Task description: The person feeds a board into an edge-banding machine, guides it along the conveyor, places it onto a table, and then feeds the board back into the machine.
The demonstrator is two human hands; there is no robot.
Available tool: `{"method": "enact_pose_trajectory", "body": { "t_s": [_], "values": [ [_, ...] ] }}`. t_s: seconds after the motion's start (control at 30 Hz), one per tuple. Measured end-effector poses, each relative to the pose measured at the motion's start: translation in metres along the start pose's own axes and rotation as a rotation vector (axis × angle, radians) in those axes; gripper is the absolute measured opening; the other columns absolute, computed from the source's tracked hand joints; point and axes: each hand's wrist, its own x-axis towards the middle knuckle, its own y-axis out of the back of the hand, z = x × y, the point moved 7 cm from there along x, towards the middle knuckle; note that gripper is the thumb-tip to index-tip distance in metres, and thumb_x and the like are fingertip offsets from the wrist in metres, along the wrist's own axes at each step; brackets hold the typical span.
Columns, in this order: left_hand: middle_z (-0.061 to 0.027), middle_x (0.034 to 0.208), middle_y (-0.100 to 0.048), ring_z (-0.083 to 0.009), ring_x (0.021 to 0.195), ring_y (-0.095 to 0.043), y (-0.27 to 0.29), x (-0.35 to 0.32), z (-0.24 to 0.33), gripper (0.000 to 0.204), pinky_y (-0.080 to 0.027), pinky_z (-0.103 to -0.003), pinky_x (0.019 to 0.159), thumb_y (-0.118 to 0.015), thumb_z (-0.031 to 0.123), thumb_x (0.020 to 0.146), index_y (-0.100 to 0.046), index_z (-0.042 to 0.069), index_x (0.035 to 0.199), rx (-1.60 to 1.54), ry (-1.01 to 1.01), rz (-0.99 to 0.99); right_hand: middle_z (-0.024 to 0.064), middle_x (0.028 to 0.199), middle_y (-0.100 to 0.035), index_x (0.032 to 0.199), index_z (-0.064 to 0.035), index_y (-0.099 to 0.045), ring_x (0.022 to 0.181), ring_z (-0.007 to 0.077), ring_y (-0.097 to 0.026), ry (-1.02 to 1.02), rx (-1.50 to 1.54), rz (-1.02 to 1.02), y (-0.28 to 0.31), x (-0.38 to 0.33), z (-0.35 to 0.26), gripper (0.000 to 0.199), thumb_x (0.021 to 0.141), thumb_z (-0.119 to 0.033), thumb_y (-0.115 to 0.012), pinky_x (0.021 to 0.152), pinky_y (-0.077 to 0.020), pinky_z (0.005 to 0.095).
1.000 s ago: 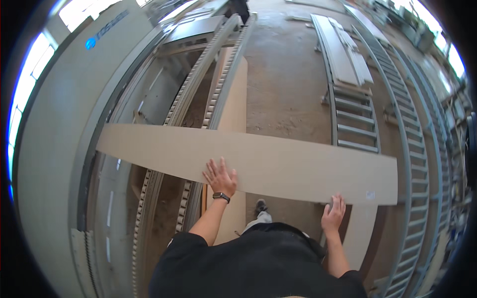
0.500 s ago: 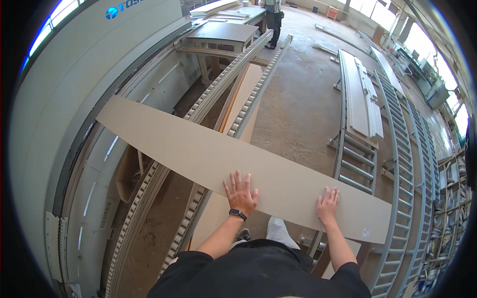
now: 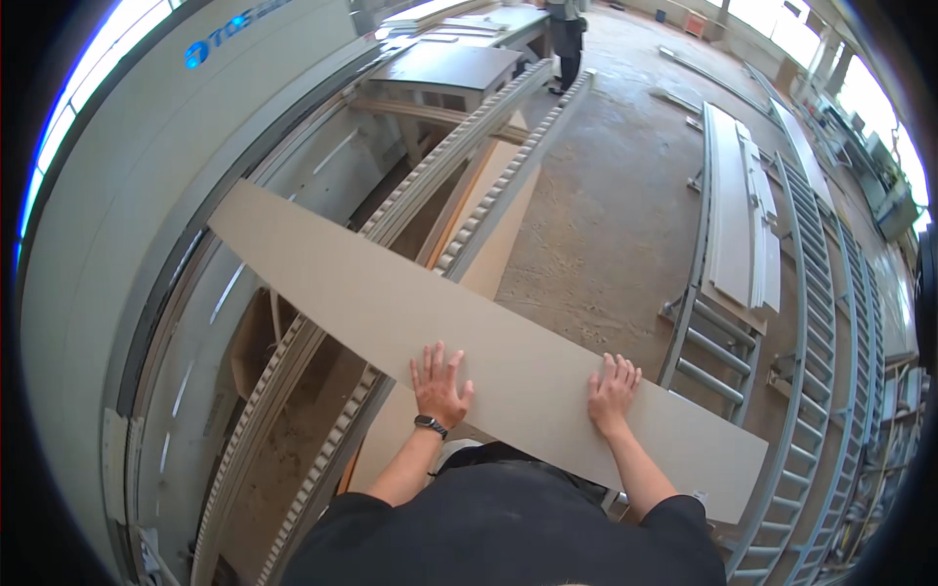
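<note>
A long beige panel lies slantwise across roller rails in front of me, its far left end against the edge of a large pale machine. My left hand, with a dark watch on the wrist, rests palm down on the panel's near edge, fingers spread. To its right, my right hand also lies flat on the panel, fingers stretched out. Neither hand is wrapped round anything. Most of the panel's right part reaches past my right hand, and a small pale label near its near edge is partly covered by my sleeve.
The pale machine rises at the left. Two roller rails run away from it, with boards leaning below. On the right, a roller conveyor carries stacked white strips. Another person stands at the back beside a table.
My view has tilted and shifted. Both hands stay flat on the panel, whose right end now sits lower in the picture and closer to my body.
</note>
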Motion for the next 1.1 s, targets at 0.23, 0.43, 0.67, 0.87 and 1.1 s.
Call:
{"method": "enact_pose_trajectory", "body": {
  "t_s": [0.23,0.43,0.67,0.87,1.1],
  "values": [
    [-0.0138,0.161,-0.032,-0.0359,0.151,-0.026,-0.028,0.059,0.018,0.068,-0.016,-0.060,0.121,-0.061,0.035,0.080,-0.048,0.020,0.145,0.059,-0.029,-0.036,0.0194,0.136,-0.051,0.137,-0.0054,-0.054,0.130,0.0367,-0.043,-0.018,0.029,0.025,-0.009,0.055,0.022,0.052,0.093,-0.033,-0.054,0.119,-0.0224,0.0529],
    [-0.0140,0.160,-0.034,-0.0360,0.150,-0.027,-0.052,0.110,0.039,0.066,-0.017,-0.060,0.121,-0.061,0.033,0.080,-0.050,0.020,0.143,0.053,-0.025,-0.001,0.0185,0.136,-0.051,0.136,-0.0058,-0.054,0.130,0.0365,-0.043,-0.016,0.037,0.021,-0.017,0.110,0.043,0.051,0.093,-0.034,-0.054,0.119,-0.0225,0.0523],
    [-0.0156,0.157,-0.038,-0.0374,0.148,-0.030,-0.067,0.169,0.064,0.062,-0.019,-0.060,0.121,-0.061,0.030,0.080,-0.054,0.017,0.139,-0.026,-0.010,0.044,0.0170,0.133,-0.055,0.134,-0.0060,-0.056,0.128,0.0337,-0.046,-0.018,0.026,0.044,-0.033,0.171,0.071,0.048,0.093,-0.031,-0.055,0.119,-0.0236,0.0496],
    [-0.0180,0.155,-0.038,-0.0392,0.147,-0.031,-0.084,0.214,0.082,0.061,-0.018,-0.062,0.120,-0.062,0.028,0.079,-0.054,0.014,0.138,-0.056,-0.027,0.021,0.0149,0.129,-0.057,0.130,-0.0069,-0.058,0.124,0.0323,-0.048,-0.032,0.039,0.054,-0.040,0.218,0.090,0.045,0.090,-0.028,-0.056,0.118,-0.0252,0.0488],
    [-0.0188,0.159,-0.032,-0.0388,0.150,-0.025,-0.118,0.271,0.099,0.062,-0.014,-0.063,0.120,-0.062,0.033,0.082,-0.051,0.015,0.140,-0.102,-0.086,-0.076,0.0133,0.126,-0.058,0.128,-0.0075,-0.059,0.121,0.0306,-0.051,-0.061,0.018,0.017,-0.050,0.284,0.112,0.042,0.090,-0.025,-0.056,0.117,-0.0271,0.0473]
  ]
}}
